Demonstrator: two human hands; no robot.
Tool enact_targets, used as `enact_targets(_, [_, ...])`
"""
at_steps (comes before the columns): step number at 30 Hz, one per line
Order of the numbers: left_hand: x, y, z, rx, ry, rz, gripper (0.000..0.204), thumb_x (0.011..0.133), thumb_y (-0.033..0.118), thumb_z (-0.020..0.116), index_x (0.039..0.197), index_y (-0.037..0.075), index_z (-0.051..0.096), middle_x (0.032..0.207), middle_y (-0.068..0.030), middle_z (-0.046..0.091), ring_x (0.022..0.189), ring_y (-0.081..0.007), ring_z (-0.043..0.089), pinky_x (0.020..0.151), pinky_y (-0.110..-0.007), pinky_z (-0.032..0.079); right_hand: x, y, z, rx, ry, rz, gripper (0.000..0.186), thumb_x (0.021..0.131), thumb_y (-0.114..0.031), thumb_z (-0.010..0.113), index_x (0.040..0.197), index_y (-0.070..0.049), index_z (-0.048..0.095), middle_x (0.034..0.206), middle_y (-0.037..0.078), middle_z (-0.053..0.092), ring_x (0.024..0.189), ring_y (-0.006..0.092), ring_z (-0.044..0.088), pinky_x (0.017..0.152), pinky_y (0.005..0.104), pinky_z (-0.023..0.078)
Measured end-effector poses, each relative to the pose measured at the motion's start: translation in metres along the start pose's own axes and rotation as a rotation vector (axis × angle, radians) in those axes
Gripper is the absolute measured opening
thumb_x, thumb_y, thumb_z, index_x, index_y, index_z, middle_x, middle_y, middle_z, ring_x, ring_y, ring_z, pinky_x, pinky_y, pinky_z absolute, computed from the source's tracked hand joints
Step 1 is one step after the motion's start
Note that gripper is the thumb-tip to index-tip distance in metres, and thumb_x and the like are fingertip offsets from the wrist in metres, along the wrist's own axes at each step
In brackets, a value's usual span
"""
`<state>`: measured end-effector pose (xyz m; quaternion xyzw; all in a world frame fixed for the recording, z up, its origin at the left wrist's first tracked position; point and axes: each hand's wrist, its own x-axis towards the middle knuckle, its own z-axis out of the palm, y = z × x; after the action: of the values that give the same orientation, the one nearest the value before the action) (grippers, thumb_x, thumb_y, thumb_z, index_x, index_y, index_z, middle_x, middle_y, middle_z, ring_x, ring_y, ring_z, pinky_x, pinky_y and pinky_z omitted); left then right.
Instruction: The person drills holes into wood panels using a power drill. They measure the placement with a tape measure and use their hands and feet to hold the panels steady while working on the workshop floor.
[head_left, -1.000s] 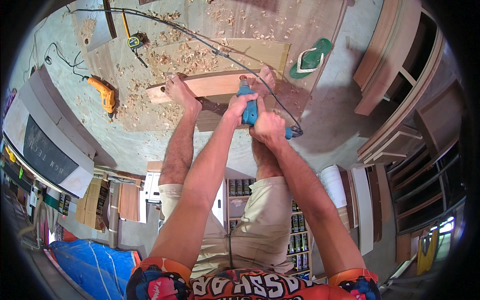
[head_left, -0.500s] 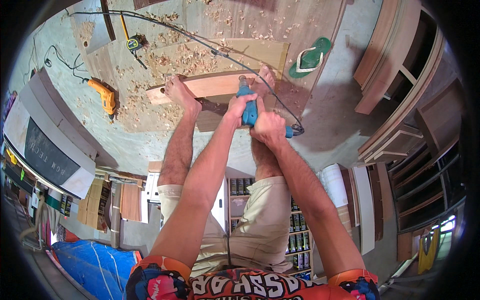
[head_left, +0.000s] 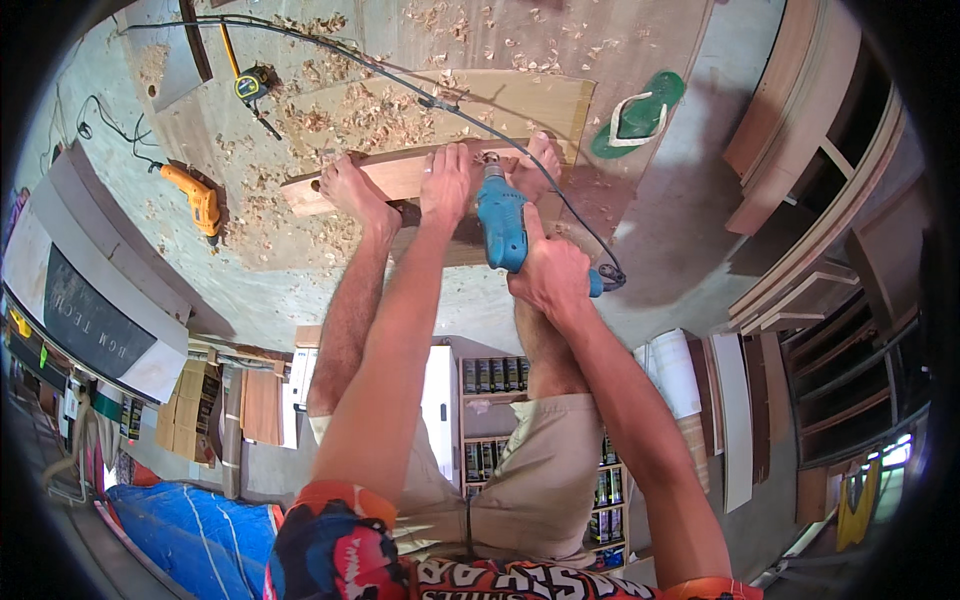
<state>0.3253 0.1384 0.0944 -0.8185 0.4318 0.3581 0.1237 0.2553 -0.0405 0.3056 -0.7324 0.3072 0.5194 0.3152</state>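
Note:
My right hand [head_left: 553, 275] is wrapped round the handle of a blue corded power drill [head_left: 503, 228]. Its chuck points away from me, with the tip at the near side of a curved wooden board [head_left: 402, 176], where shavings cluster. My left hand [head_left: 443, 188] grips that board just left of the chuck, fingers over its top. Both my bare feet bear on the board: the left foot [head_left: 352, 193] beside a dark hole near its left end, the right foot [head_left: 538, 163] at its right end. The drill's tip is too small to make out clearly.
Wood shavings [head_left: 390, 115] litter the floor sheet. An orange drill [head_left: 193, 198] and a tape measure [head_left: 252, 84] lie at left. The black cord [head_left: 375, 66] runs across the work. A green slipper [head_left: 645, 112] lies at right, near stacked curved wood pieces [head_left: 800, 90].
My left hand has let go of the blue drill and moved left onto the board. The drill, now in my right hand alone, is tilted a little differently and shavings show at its tip.

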Motion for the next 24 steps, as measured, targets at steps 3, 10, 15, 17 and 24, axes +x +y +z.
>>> enact_targets(3, [-0.002,0.012,0.025,-0.013,0.186,-0.088,0.067,0.100,0.025,0.064,0.160,0.005,0.043,0.150,-0.0126,0.054,0.145,-0.0295,0.051,0.130,-0.049,0.034,-0.001,-0.003,0.001,0.047,0.037,-0.026,0.109,0.071,-0.021,0.084,0.169,-0.017,0.035,0.126,0.034,0.068,0.094,0.0512,0.075,0.081,0.0599,0.061])
enact_targets(10, [-0.003,0.007,0.029,-0.065,0.221,-0.005,0.070,0.098,0.022,0.065,0.162,0.008,0.043,0.152,-0.0115,0.053,0.148,-0.0294,0.048,0.132,-0.051,0.029,-0.010,0.003,0.002,-0.028,0.165,-0.237,0.097,0.074,-0.016,0.084,0.161,-0.035,0.048,0.127,0.031,0.064,0.095,0.0502,0.074,0.084,0.0592,0.061])
enact_targets(15, [-0.002,0.005,0.027,-0.119,0.262,0.001,0.072,0.096,0.020,0.067,0.163,0.010,0.043,0.152,-0.0108,0.054,0.148,-0.0297,0.047,0.132,-0.051,0.029,0.000,-0.001,0.015,-0.102,0.315,-0.247,0.091,0.076,-0.017,0.081,0.161,-0.029,0.050,0.095,0.021,0.064,0.084,0.0425,0.073,0.078,0.0518,0.060])
enact_targets(17, [-0.002,0.005,0.029,-0.115,0.250,0.000,0.072,0.095,0.019,0.068,0.162,0.011,0.044,0.152,-0.0106,0.055,0.148,-0.0295,0.047,0.131,-0.051,0.030,0.002,-0.006,0.022,-0.124,0.331,-0.229,0.087,0.077,-0.017,0.080,0.160,-0.026,0.054,0.092,0.021,0.064,0.080,0.0418,0.073,0.075,0.0514,0.060])
enact_targets(24, [0.002,0.003,0.030,-0.088,0.242,-0.001,0.067,0.095,0.020,0.069,0.158,0.012,0.047,0.147,-0.0087,0.056,0.144,-0.0294,0.049,0.128,-0.051,0.033,0.008,-0.010,0.031,-0.194,0.318,-0.225,0.085,0.078,-0.022,0.082,0.159,-0.027,0.057,0.087,0.025,0.066,0.076,0.0444,0.075,0.066,0.0544,0.062])
